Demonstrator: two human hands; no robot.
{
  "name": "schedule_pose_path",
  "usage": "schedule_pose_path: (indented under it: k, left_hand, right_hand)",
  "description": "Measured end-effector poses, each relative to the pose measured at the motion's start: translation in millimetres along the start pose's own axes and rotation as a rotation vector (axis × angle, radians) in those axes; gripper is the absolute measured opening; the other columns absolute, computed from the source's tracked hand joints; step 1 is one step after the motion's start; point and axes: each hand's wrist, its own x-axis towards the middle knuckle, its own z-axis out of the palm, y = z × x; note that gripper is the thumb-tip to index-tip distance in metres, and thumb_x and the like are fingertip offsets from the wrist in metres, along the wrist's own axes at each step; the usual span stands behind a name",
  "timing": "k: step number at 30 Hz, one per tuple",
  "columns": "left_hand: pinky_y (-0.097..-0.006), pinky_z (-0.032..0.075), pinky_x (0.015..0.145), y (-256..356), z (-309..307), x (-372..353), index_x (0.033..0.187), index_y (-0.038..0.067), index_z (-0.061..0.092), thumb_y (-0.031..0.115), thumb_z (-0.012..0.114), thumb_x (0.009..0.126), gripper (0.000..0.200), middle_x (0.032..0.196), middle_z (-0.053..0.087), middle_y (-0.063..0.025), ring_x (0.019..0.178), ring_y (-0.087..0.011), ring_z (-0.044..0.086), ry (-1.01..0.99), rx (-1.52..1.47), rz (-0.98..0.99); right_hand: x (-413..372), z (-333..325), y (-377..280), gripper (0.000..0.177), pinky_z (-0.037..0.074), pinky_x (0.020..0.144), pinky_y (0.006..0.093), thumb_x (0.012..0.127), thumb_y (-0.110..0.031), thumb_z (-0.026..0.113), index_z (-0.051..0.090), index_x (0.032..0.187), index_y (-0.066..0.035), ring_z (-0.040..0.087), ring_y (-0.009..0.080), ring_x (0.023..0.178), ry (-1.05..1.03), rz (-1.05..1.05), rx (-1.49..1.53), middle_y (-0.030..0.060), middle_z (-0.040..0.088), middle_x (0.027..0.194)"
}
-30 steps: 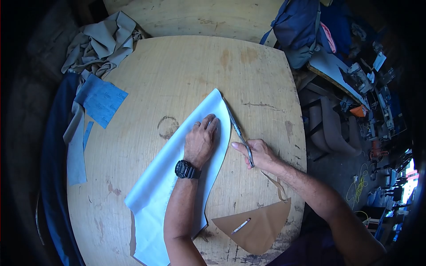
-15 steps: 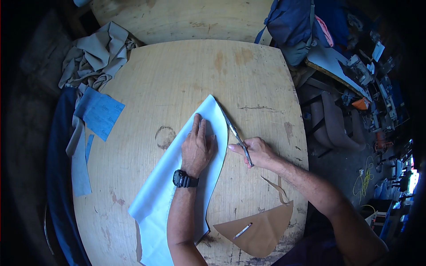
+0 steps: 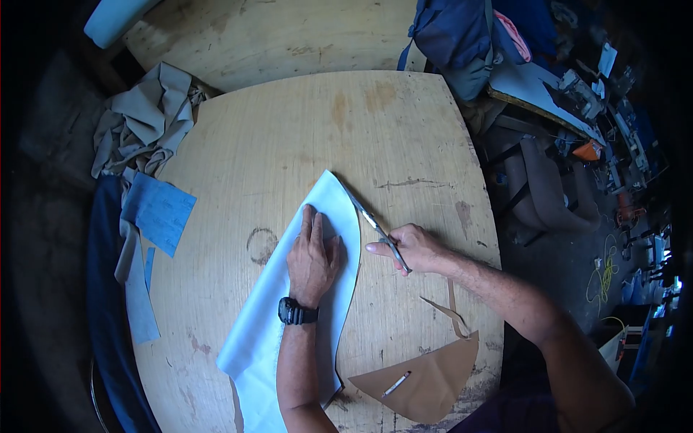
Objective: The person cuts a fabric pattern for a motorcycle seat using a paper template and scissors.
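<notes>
A pale blue-white sheet of material point(image 3: 256, 335), folded along its left side and tapering to a point, lies on the wooden table point(image 3: 404, 310). My left hand point(image 3: 312, 263) presses flat on it, fingers stretched toward the tip; a black watch is on that wrist. My right hand point(image 3: 410, 249) grips the handles of a pair of scissors point(image 3: 375, 227), thumb pointing left. The blades run along the sheet's curved right edge near its tip. Below my right hand lie a brown cut piece point(image 3: 426, 372) with a pen point(image 3: 396, 384) on it and a thin brown offcut strip point(image 3: 444, 312).
Blue material point(image 3: 160, 213) and grey strips lie at the table's left edge, near a crumpled grey heap point(image 3: 148, 115). A dark blue backpack point(image 3: 451, 36) sits beyond the far right corner. A brown chair point(image 3: 552, 187) stands right of the table.
The camera view has shifted slightly, so the table appears moved. Both hands keep their places: the left on the sheet, the right with the scissors at its edge.
</notes>
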Motion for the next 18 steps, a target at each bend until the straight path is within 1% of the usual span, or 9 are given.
schedule_pose_path:
  k: [1, 6, 9, 12, 15, 18]
  left_hand:
    - [-0.0463, 0.054, 0.098, 0, -1, 0, 0.141, -0.007, 0.052, 0.021, 0.067, 0.093, 0.058, 0.157, 0.041, -0.0268, 0.12, -0.0403, 0.064, 0.007, 0.009, 0.012]
    - [-0.0465, 0.055, 0.098, 6, -7, 3, 0.141, -0.007, 0.052, 0.021, 0.067, 0.094, 0.058, 0.157, 0.041, -0.0267, 0.125, -0.0402, 0.062, -0.035, -0.004, -0.021]
    - [-0.0466, 0.055, 0.099, 6, -5, 3, 0.142, -0.007, 0.052, 0.021, 0.068, 0.094, 0.058, 0.157, 0.041, -0.0263, 0.127, -0.0397, 0.061, -0.052, 0.0, -0.034]
    - [-0.0464, 0.055, 0.099, 5, -5, 4, 0.143, -0.005, 0.051, 0.02, 0.068, 0.093, 0.059, 0.158, 0.041, -0.0254, 0.128, -0.0392, 0.061, -0.069, -0.009, -0.047]
    - [-0.046, 0.056, 0.098, 5, -4, 4, 0.145, -0.003, 0.05, 0.02, 0.069, 0.093, 0.06, 0.158, 0.041, -0.0244, 0.127, -0.0389, 0.061, -0.064, 0.009, -0.035]
    - [-0.0455, 0.057, 0.096, 6, -4, 5, 0.146, -0.002, 0.05, 0.019, 0.069, 0.093, 0.06, 0.159, 0.041, -0.0239, 0.126, -0.0387, 0.062, -0.067, 0.008, -0.035]
  right_hand:
    - [2, -3, -3, 0.061, 0.054, 0.05, 0.0303, 0.089, -0.065, 0.072, 0.054, 0.063, -0.012, 0.064, 0.0113, 0.051, -0.007, 0.001, -0.014, 0.0022, 0.059, 0.056]
    - [12, -16, -7, 0.063, 0.054, 0.052, 0.0302, 0.087, -0.068, 0.072, 0.053, 0.063, -0.013, 0.065, 0.012, 0.052, -0.036, 0.006, -0.054, 0.0025, 0.061, 0.057]
    - [18, -21, -3, 0.059, 0.05, 0.049, 0.029, 0.09, -0.062, 0.072, 0.057, 0.069, -0.009, 0.06, 0.0098, 0.052, -0.037, 0.019, -0.096, 0.0007, 0.058, 0.058]
    - [17, -31, 0, 0.057, 0.051, 0.049, 0.0317, 0.094, -0.058, 0.071, 0.055, 0.066, -0.011, 0.062, 0.0111, 0.051, -0.067, -0.043, -0.093, 0.0017, 0.06, 0.057]
    - [21, -41, 5, 0.054, 0.049, 0.047, 0.0309, 0.096, -0.054, 0.07, 0.055, 0.067, -0.011, 0.061, 0.0106, 0.05, -0.097, -0.06, -0.108, 0.0012, 0.059, 0.057]
    - [22, -50, 2, 0.056, 0.048, 0.046, 0.0298, 0.093, -0.057, 0.071, 0.055, 0.066, -0.012, 0.061, 0.01, 0.049, -0.145, -0.028, -0.085, 0.0009, 0.058, 0.056]
